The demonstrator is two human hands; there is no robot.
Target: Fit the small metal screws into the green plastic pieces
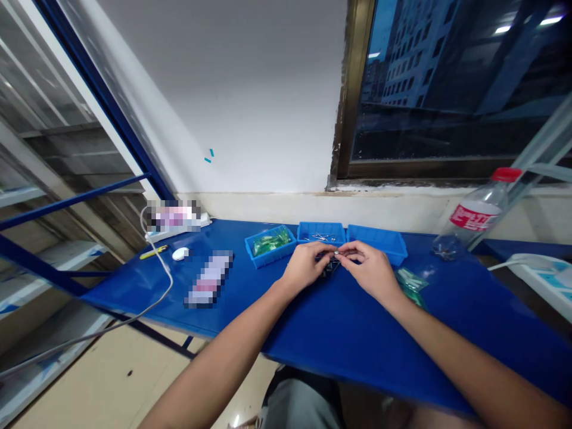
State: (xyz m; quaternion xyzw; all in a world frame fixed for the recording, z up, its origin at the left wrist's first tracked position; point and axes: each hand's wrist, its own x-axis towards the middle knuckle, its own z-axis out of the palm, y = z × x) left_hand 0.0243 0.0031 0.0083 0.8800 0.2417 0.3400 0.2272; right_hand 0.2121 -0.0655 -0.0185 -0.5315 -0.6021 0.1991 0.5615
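My left hand [304,262] and my right hand [367,266] meet over the blue table, fingertips nearly touching. Between them shows a small pale round piece [336,252], pinched by my right fingers. The left fingers are closed beside it, and what they grip is hidden. Some small dark pieces [330,267] lie just under the fingers, partly covered. Behind my hands stand a blue bin with thin metal pieces [319,236] and another blue bin [384,239]. Green packets [412,285] lie on the table close to my right wrist.
A third blue bin [263,261] holds green packets. Farther left are a blurred-out flat object [209,280], a white round object [180,254], a yellow cutter [154,252] and a cable [166,286]. At right stand a red-capped bottle [473,217] and a power strip [543,280].
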